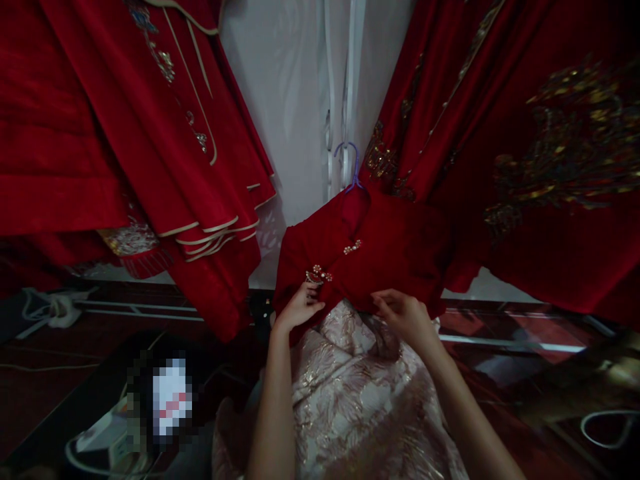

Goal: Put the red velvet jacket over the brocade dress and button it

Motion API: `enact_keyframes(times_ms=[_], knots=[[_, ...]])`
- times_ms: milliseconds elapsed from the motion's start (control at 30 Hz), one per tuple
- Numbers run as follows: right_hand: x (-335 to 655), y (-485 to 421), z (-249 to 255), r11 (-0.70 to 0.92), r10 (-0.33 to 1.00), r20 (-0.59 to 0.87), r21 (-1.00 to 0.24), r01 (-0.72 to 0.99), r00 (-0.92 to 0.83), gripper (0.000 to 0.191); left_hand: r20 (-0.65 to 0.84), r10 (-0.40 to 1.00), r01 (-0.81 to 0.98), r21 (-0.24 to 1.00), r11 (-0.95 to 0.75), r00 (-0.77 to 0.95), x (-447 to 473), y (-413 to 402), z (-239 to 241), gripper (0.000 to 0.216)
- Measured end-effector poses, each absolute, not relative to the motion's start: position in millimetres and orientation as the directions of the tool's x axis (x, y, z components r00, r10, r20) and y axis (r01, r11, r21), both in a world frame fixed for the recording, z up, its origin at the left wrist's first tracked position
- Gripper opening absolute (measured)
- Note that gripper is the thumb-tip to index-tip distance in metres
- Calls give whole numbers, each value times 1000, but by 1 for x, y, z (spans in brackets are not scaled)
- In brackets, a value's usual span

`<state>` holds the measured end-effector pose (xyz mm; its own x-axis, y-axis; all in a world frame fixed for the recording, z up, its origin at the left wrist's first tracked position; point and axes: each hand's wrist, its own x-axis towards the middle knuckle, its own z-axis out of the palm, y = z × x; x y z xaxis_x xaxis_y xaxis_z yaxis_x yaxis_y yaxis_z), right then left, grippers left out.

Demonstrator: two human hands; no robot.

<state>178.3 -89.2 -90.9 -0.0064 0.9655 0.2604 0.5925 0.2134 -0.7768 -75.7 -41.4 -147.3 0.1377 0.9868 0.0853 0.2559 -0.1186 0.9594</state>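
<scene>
A red jacket (395, 233) hangs in front of me on a purple hanger (355, 177). Its lower part lies over a pale pink brocade cloth with gold thread (355, 400). Beaded flower ornaments (352, 247) sit on the jacket's front. My left hand (300, 308) grips the jacket beside the lower beaded ornament (319, 274), fingers bent and thumb on the cloth. My right hand (403, 315) is closed in a pinch at the jacket's lower right. Whatever lies between its fingertips is too small to make out.
Red garments with pale piping (200, 167) hang on the left. More red garments with gold embroidery (565, 153) hang on the right. Behind is a white panel (280, 100). White rails (510, 344) run low down, and a blurred-out screen (171, 397) is at lower left.
</scene>
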Motion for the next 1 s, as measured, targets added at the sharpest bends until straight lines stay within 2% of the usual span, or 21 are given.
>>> enact_keyframes(times_ms=[100, 200, 300, 433, 600, 733, 800, 900, 1000], knots=[[186, -96, -96, 201, 980, 163, -784, 587, -117, 23, 10, 985, 388, 918, -76, 170, -85, -47, -148, 37], [178, -95, -99, 280, 960, 210, -702, 655, -185, 20, -5, 971, 444, 890, -104, 237, -89, -47, -149, 31], [166, -91, -109, 262, 948, 308, -620, 739, -79, 20, 81, 962, 462, 865, -197, 259, -88, -45, -151, 30], [156, -81, -129, 207, 918, 396, -531, 822, 24, 30, 48, 958, 584, 784, -211, 282, -82, -45, -153, 28], [157, -75, -135, 237, 901, 434, -473, 849, -10, 8, 233, 966, 688, 683, -244, 112, -69, -49, -132, 13], [167, -76, -129, 321, 869, 492, -471, 822, -57, 13, 401, 913, 594, 753, -284, -72, -56, -51, -107, 9], [168, -78, -131, 358, 862, 499, -471, 806, -91, 19, 407, 908, 559, 778, -289, -97, -48, -53, -103, 7], [167, -80, -140, 323, 861, 505, -445, 835, -64, 29, 305, 950, 603, 747, -281, 65, -34, -58, -111, 16], [169, -77, -147, 277, 861, 509, -446, 851, -13, 21, 173, 953, 635, 714, -295, 248, -24, -64, -120, 28]])
